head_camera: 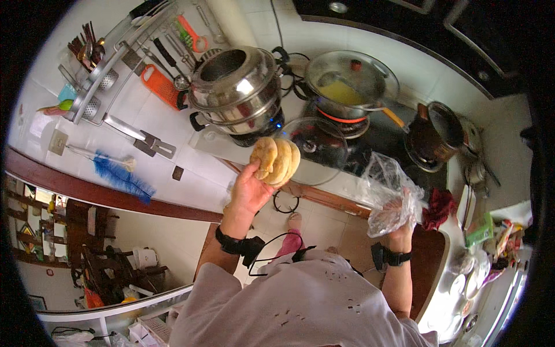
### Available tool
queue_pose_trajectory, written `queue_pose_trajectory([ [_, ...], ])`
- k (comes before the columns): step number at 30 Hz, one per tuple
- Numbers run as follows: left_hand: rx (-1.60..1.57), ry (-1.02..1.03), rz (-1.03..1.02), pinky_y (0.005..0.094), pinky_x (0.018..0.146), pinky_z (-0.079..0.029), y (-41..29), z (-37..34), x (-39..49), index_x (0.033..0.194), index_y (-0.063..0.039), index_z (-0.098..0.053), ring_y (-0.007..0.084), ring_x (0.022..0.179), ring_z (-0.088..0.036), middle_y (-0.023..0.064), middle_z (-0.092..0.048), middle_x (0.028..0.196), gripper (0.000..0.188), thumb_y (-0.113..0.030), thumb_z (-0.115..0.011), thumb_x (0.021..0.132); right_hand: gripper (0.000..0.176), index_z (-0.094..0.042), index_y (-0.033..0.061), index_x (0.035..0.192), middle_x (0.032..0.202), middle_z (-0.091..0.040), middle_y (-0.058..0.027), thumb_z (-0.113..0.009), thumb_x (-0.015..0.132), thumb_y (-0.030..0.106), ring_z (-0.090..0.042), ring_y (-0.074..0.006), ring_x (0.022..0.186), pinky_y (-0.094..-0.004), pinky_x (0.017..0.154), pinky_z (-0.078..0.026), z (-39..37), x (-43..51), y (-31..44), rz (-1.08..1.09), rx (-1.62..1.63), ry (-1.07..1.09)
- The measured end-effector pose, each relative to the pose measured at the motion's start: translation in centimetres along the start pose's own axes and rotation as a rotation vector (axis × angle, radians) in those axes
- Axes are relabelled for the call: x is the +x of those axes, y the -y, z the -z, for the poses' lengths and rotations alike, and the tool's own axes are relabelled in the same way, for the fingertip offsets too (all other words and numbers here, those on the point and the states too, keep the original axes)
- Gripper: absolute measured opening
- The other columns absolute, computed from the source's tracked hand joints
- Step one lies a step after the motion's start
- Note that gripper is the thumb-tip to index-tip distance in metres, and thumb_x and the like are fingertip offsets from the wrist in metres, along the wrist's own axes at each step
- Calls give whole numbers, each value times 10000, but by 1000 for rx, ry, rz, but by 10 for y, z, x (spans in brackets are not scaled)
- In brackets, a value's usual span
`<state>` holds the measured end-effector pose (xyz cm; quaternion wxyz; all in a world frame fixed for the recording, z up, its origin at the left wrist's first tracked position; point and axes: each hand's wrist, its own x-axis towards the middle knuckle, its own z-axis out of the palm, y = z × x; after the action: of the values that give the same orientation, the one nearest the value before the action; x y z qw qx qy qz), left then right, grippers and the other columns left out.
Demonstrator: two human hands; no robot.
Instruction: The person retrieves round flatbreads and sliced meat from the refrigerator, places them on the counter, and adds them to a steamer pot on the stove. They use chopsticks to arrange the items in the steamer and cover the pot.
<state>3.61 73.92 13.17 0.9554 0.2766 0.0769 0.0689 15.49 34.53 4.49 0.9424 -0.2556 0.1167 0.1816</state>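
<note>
A small stack of round, pale-yellow flatbreads or buns [284,161] is gripped in my left hand [252,191], held up in front of the counter edge. My right hand [401,212] grasps a crumpled clear plastic bag [386,191]; the film covers most of its fingers. Just beyond my left hand stands a stainless-steel steamer pot [236,93] with its lid on. A glass lid [316,149] lies flat on the counter between the breads and the stove.
A glass-lidded pan [351,82] with yellow food sits over a glowing red ring. A dark pot [435,134] stands to its right, near a dark red cloth [438,208]. Utensils and an orange grater [158,84] hang on the left wall. Dishes [470,277] line the right counter.
</note>
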Motion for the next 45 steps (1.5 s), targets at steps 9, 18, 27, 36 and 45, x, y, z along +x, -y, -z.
queue_pose_trajectory([
  [9, 443, -140, -598, 467, 1091, -395, -206, -24, 24, 1442, -52, -372, 282, 1301, -477, 120, -478, 1410, 647, -35, -608, 840, 353, -583, 50, 1270, 964, -654, -122, -529, 965, 220, -628, -235, 841, -347, 685, -520, -46, 66, -47, -91, 99, 159],
  [18, 1527, -115, -865, 370, 988, -495, -331, -62, 124, 1440, -62, -349, 233, 1216, -545, 131, -507, 1337, 786, -5, -726, 753, 308, -623, 94, 1202, 997, -672, -43, -454, 997, 250, -622, -206, 841, -360, 757, -521, -105, 113, -83, -30, -116, -197],
  [27, 2308, 461, -472, 382, 1030, -443, -338, -30, 234, 1397, -94, -426, 312, 1209, -540, 128, -537, 1314, 733, -22, -735, 737, 325, -571, 62, 1249, 1149, -648, -78, -424, 1013, 232, -633, -222, 994, -374, 836, -544, -112, 146, -89, -56, -185, -133],
  [36, 2924, 1149, -293, 364, 852, -477, -318, 23, 313, 1138, -152, -625, 254, 1069, -585, 55, -623, 1079, 337, -233, -682, 816, 356, -556, 44, 1274, 1199, -637, -94, -403, 1023, 244, -622, -247, 1057, -387, 873, -539, -123, 138, -93, -31, -131, -212],
  [45, 3281, 503, -10, 397, 781, -533, -312, 5, 287, 965, -151, -732, 285, 944, -672, 75, -716, 953, 175, -230, -634, 844, 354, -549, 13, 1258, 1187, -637, -105, -399, 1024, 232, -621, -266, 1066, -397, 898, -532, -95, 125, -94, -37, -59, -115],
])
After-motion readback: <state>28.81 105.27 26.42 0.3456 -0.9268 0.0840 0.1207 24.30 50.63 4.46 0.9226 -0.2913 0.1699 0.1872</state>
